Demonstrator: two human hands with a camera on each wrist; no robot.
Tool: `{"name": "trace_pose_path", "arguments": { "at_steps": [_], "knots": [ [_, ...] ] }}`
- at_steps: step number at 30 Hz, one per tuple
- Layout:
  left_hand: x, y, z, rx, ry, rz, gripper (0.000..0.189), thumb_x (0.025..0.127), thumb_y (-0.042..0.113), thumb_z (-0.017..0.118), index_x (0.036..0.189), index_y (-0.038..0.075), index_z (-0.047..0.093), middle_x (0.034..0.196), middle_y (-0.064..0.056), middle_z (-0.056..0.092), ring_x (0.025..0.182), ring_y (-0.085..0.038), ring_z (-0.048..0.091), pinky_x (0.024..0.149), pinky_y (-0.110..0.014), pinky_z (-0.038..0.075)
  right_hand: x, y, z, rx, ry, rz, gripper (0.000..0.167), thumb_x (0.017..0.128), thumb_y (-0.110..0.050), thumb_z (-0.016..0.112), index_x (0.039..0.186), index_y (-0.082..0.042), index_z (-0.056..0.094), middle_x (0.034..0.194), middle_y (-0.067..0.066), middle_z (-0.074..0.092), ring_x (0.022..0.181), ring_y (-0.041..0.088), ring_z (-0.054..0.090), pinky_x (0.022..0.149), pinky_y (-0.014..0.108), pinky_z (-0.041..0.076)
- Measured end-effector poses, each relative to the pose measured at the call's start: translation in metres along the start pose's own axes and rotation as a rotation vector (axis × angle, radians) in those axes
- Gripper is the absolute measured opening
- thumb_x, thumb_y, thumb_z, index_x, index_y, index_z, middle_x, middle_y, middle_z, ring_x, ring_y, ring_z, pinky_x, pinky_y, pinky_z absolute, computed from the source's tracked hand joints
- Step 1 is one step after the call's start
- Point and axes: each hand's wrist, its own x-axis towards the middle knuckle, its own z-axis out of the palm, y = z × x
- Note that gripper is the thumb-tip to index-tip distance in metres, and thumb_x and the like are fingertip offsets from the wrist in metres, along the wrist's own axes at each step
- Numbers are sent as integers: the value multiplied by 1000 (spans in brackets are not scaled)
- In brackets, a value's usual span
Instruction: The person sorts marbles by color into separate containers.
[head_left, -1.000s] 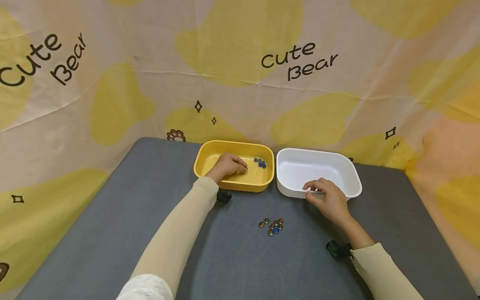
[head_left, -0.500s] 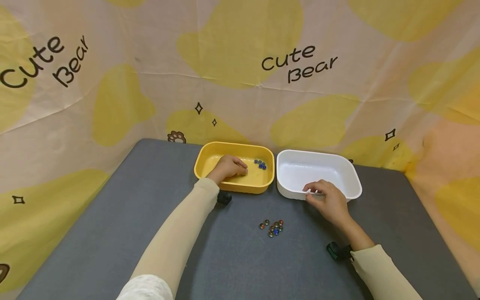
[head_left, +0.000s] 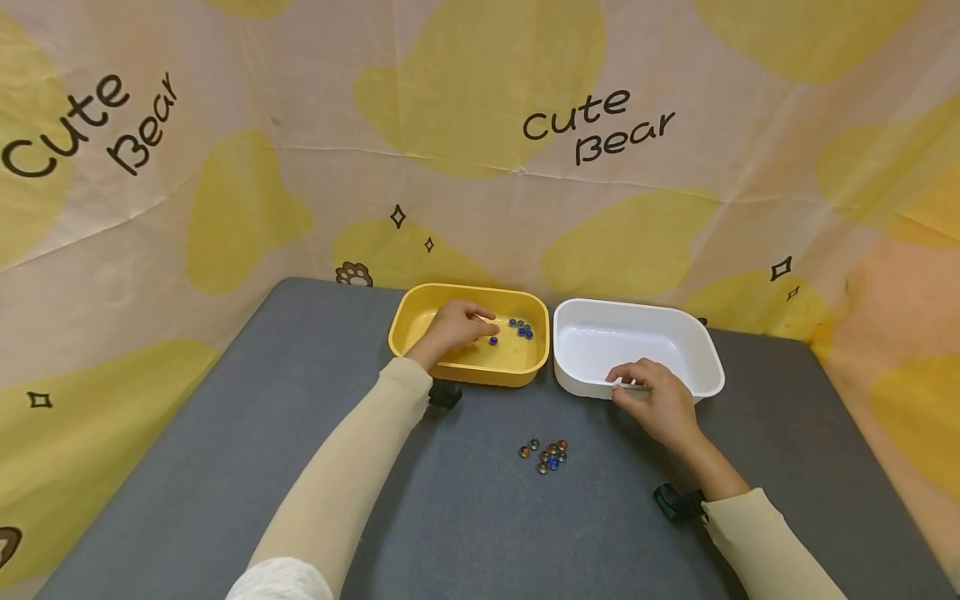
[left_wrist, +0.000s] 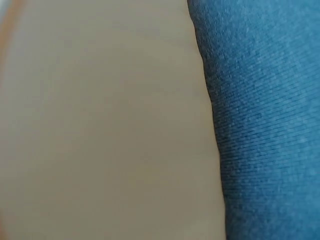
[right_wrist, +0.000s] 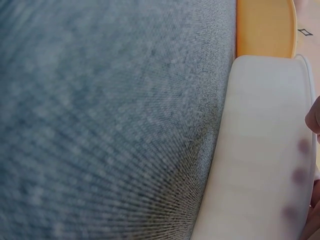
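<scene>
My left hand (head_left: pixel 456 323) hovers inside the yellow tub (head_left: pixel 420 293), thumb and forefinger spread apart with nothing between them. Just under its fingertips lies one blue marble (head_left: pixel 492 341); several more blue marbles (head_left: pixel 522 330) sit by the tub's right end. The white tub (head_left: pixel 564 350) stands to the right, its near rim between the thumb and curled fingers of my right hand (head_left: pixel 660 402). In the right wrist view, fingertips show as dark spots through the white tub's wall, with the thumb (right_wrist: pixel 313 119) at the rim. A sleeve fills most of the left wrist view.
Several mixed-colour marbles (head_left: pixel 553 456) lie grouped on the grey table (head_left: pixel 480 533) in front of the tubs. A printed cloth (head_left: pixel 465 108) hangs behind the table and along its sides. Both wrists wear small black cameras.
My left hand has parted its thumb and finger and lifted slightly, and a blue marble now shows beneath it on the yellow tub's floor. The right hand has stayed put.
</scene>
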Motion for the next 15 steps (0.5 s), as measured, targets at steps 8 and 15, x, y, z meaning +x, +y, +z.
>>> {"name": "trace_pose_path", "arguments": {
  "at_steps": [8,15],
  "knots": [
    [-19,8,-3,7,28,95,31,81,35,76,108,20,73,94,-1,69,77,-16,60,62,-26,44,1,-1,-2,4,-14,10,20,76,-8,72,90,-23,72,76,-7,62,75,9,54,65,28,43],
    [-42,15,-2,3,43,173,30,81,36,76,107,20,74,94,2,70,85,-17,61,64,-28,45,1,0,-2,4,-22,18,20,76,-7,72,90,-22,72,76,-6,62,75,11,55,65,28,44]
  ]
}}
